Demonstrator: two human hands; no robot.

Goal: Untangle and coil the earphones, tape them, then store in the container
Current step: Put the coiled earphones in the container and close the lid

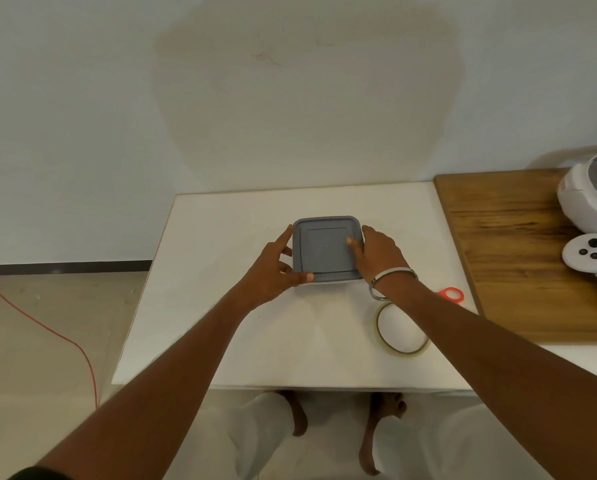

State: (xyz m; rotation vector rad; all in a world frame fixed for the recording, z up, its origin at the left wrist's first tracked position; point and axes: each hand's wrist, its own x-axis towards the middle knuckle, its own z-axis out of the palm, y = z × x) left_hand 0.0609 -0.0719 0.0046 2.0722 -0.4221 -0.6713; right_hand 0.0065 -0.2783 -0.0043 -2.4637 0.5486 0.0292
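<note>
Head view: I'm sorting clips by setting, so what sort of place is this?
Probably a plain indoor room set up for recording, not a lived-in home: a bare white table against a blank wall, and a white game-style controller on a wooden board.

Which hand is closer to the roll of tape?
Right. The right hand holds the container's right edge, its forearm passing over the tape roll; the left hand grips the opposite side.

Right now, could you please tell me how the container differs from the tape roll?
The square grey lidded container is solid-topped and held by both hands; the round clear tape roll is an open ring, partly hidden under the right forearm. The container lies farther away. Both rest on the white table.
</note>
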